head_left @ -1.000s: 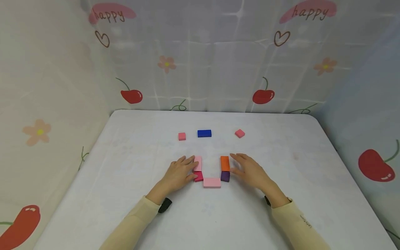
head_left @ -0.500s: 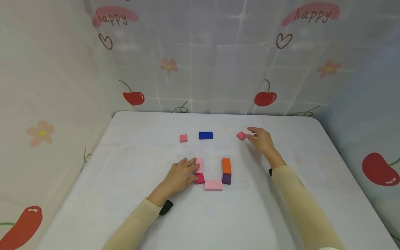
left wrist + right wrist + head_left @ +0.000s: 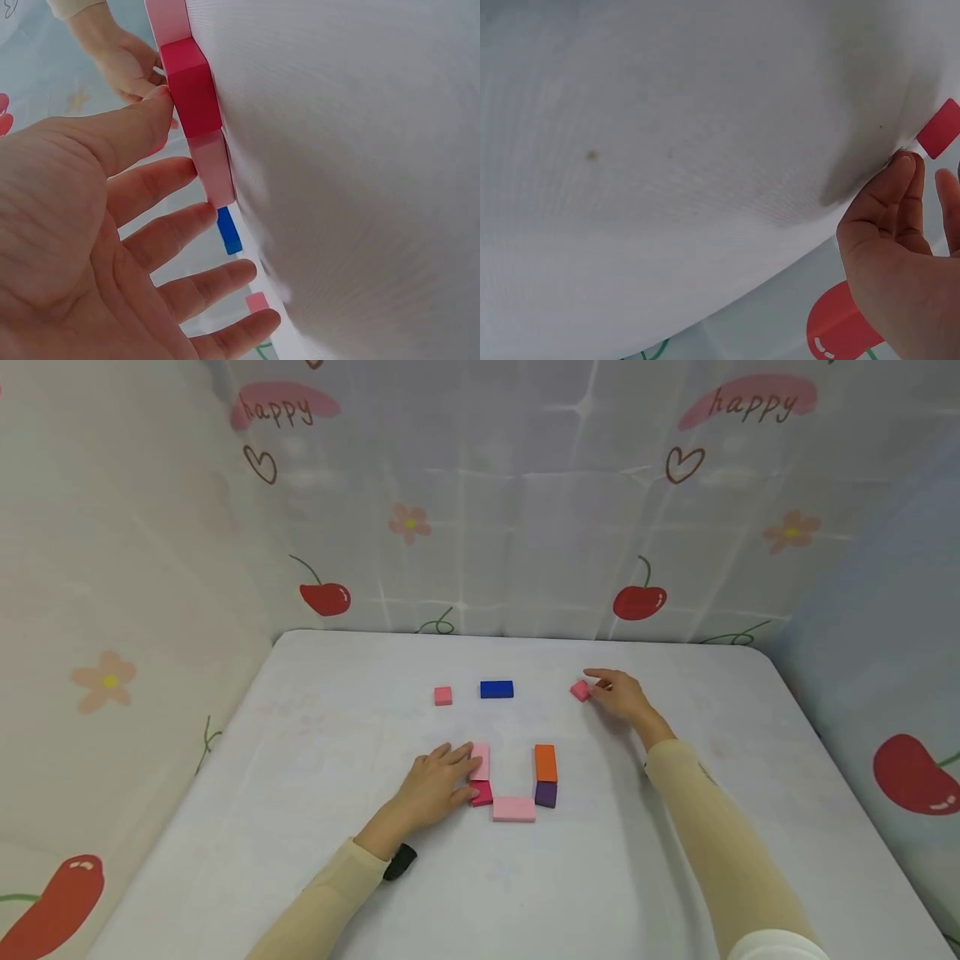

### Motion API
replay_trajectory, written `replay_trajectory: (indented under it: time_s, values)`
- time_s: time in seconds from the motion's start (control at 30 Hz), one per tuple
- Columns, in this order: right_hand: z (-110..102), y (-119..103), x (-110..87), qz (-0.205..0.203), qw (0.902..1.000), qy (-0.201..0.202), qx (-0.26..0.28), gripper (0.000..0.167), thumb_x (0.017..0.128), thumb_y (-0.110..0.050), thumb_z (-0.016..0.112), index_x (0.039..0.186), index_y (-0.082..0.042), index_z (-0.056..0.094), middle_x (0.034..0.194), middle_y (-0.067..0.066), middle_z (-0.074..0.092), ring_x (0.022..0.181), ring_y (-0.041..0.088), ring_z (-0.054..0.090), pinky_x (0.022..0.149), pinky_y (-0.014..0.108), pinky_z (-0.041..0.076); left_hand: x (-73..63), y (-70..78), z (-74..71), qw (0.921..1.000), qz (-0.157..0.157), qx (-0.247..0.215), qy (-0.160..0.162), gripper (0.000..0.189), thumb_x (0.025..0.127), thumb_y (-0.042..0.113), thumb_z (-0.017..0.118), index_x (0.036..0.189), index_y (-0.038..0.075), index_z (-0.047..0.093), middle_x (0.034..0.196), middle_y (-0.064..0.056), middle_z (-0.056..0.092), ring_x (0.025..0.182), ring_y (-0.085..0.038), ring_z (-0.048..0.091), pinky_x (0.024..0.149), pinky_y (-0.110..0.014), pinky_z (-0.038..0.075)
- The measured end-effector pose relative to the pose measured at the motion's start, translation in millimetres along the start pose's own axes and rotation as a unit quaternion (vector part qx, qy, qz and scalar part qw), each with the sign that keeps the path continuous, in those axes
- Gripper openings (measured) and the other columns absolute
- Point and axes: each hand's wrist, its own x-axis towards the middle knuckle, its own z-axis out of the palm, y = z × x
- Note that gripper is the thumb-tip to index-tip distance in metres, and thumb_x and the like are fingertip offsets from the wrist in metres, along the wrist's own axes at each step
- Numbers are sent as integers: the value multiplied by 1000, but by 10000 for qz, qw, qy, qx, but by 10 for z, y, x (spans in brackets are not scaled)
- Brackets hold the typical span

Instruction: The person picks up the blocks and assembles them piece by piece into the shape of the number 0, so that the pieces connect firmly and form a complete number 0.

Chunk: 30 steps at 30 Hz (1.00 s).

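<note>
My left hand (image 3: 431, 789) lies beside a short column of blocks, its fingers stretched out. In the left wrist view its thumb touches a crimson block (image 3: 192, 86) and two fingertips touch a light pink block (image 3: 212, 166). Out at the far right, my right hand (image 3: 621, 695) reaches to a small coral-pink block (image 3: 581, 691). The thumb is at the block's near side and a finger extends past its far side. In the right wrist view this block (image 3: 940, 129) sits just beyond the fingertips; no grip on it shows.
Opposite the left column, an orange block (image 3: 546, 763) stands behind a purple block (image 3: 546, 794). A light pink block (image 3: 513, 810) lies crosswise in front. A blue block (image 3: 497, 689) and a small pink block (image 3: 443, 696) lie farther back on the white table (image 3: 337, 693).
My right hand has left the orange and purple blocks and moved forward and right to the small coral-pink block. My left hand stays on its blocks.
</note>
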Motion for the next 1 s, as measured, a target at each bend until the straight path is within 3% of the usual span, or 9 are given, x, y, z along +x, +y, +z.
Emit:
replay_trajectory:
  time_s: [0.23,0.63,1.0]
  values:
    - [18,24,-3,74,9999,-6,-111,39,97,-13,56,135,-3,57,115,25,60,108,37,54,95,51,44,7,15,-6,10000,34,-21,3,51,92,33,67,138,14,57,150,-10,46,137,-44,41,103,-61,38]
    - [75,-51,-53,298,9994,-28,149,37,94,-16,59,129,-3,61,115,21,62,105,33,53,93,47,45,18,3,-4,9999,75,89,40,50,92,32,67,138,14,57,150,-11,47,136,-43,42,102,-61,38]
    - [145,-175,-126,361,9990,-223,111,37,92,-20,65,126,-5,65,110,18,64,97,29,54,83,37,47,10,-15,11,9999,104,63,86,50,92,31,68,137,14,58,149,-11,47,135,-44,43,102,-61,39]
